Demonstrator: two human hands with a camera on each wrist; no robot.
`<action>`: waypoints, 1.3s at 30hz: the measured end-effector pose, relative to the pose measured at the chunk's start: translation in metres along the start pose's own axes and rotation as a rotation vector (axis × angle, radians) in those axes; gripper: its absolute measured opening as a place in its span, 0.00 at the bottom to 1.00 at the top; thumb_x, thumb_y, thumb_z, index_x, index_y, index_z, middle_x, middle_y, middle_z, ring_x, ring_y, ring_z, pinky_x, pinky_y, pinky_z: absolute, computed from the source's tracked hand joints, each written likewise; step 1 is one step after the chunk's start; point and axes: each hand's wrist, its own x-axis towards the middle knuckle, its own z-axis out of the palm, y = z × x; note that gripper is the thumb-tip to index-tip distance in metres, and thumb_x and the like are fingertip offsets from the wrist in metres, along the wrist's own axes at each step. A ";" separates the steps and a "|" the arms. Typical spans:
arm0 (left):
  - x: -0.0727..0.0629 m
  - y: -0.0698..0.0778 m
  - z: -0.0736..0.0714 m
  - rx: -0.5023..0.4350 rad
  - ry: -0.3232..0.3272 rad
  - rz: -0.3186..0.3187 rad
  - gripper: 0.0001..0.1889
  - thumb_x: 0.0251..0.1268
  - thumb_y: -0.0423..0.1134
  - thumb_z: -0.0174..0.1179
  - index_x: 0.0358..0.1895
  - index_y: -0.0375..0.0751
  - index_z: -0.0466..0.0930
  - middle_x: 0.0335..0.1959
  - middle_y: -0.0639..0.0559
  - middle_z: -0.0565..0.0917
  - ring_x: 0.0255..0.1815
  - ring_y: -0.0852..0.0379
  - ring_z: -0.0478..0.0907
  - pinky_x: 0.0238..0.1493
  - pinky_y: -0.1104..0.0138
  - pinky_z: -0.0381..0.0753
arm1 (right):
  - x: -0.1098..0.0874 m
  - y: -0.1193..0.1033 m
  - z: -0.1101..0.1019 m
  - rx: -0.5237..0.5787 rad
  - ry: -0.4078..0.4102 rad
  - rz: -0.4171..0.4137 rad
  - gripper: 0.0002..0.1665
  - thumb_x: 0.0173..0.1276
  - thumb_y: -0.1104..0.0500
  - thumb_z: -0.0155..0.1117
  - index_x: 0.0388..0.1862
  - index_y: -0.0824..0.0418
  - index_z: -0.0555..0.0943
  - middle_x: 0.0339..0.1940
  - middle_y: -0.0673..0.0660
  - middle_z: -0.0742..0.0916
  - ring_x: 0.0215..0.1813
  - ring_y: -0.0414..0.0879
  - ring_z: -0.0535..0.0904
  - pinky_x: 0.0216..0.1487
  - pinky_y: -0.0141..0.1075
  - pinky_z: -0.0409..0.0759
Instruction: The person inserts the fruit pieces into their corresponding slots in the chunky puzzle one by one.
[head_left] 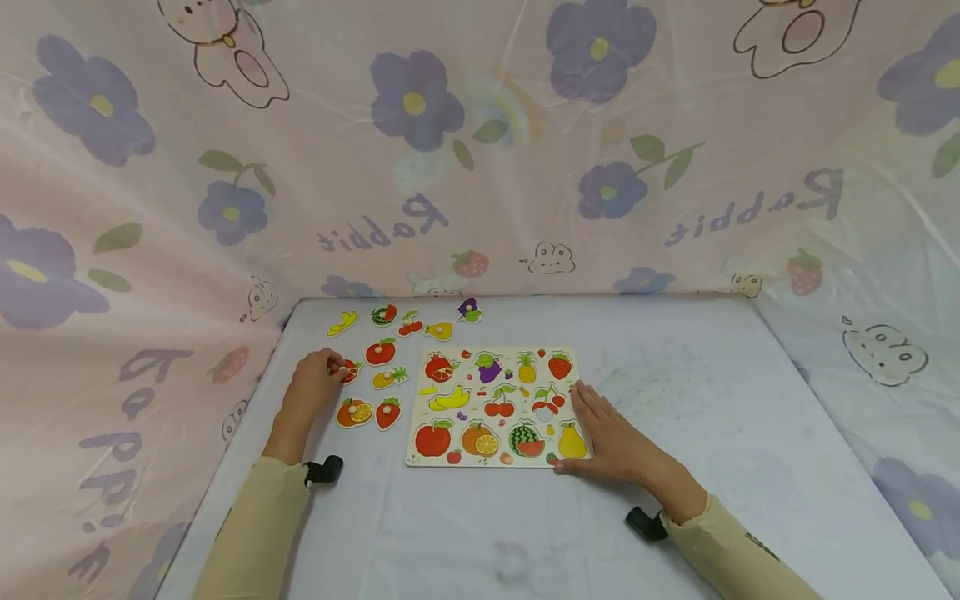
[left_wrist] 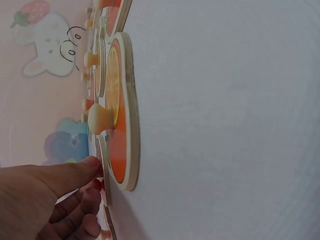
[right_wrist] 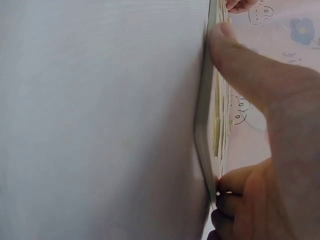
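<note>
1. Fruit piece (head_left: 350,371), red and partly covered, is placed left of the puzzle board (head_left: 480,410); it is pinched between the thumb and fingertips of the left hand (head_left: 315,383).
2. The board's right edge is touched by the right hand (head_left: 611,433), its fingers extended, its thumb set at the near right corner.
3. Left of the board, apple (head_left: 381,352), pineapple (head_left: 386,380), orange (head_left: 354,412) and strawberry pieces (head_left: 387,413) are laid.
4. Beyond the board's far left corner, banana (head_left: 342,324) and watermelon pieces (head_left: 384,315) are seen.
5. Beneath the board, a white tabletop (head_left: 675,367) is spread.
</note>
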 end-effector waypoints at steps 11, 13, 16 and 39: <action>-0.002 -0.001 0.000 0.004 0.016 -0.006 0.10 0.78 0.35 0.65 0.51 0.30 0.82 0.42 0.39 0.83 0.43 0.43 0.78 0.48 0.53 0.79 | 0.000 0.000 0.001 0.011 0.009 0.003 0.78 0.59 0.25 0.77 0.86 0.74 0.52 0.88 0.71 0.56 0.88 0.67 0.52 0.83 0.60 0.55; -0.003 0.000 0.000 -0.004 0.028 0.005 0.10 0.78 0.34 0.65 0.51 0.29 0.82 0.43 0.37 0.82 0.45 0.42 0.78 0.50 0.52 0.79 | 0.000 0.001 0.001 0.012 0.004 0.011 0.78 0.59 0.25 0.77 0.86 0.73 0.52 0.88 0.70 0.56 0.88 0.67 0.52 0.83 0.60 0.54; -0.004 0.002 0.001 -0.011 0.049 0.024 0.10 0.78 0.34 0.65 0.51 0.29 0.82 0.45 0.36 0.82 0.46 0.41 0.78 0.52 0.51 0.79 | 0.000 0.000 0.001 0.013 -0.003 0.023 0.79 0.58 0.24 0.76 0.87 0.72 0.51 0.89 0.69 0.55 0.88 0.65 0.51 0.84 0.60 0.54; -0.009 0.041 0.011 -0.010 0.005 0.136 0.11 0.78 0.38 0.67 0.54 0.35 0.83 0.49 0.40 0.83 0.45 0.45 0.77 0.50 0.55 0.80 | 0.001 0.001 0.001 0.009 0.006 0.009 0.79 0.59 0.23 0.75 0.87 0.73 0.51 0.89 0.69 0.55 0.88 0.66 0.51 0.83 0.60 0.55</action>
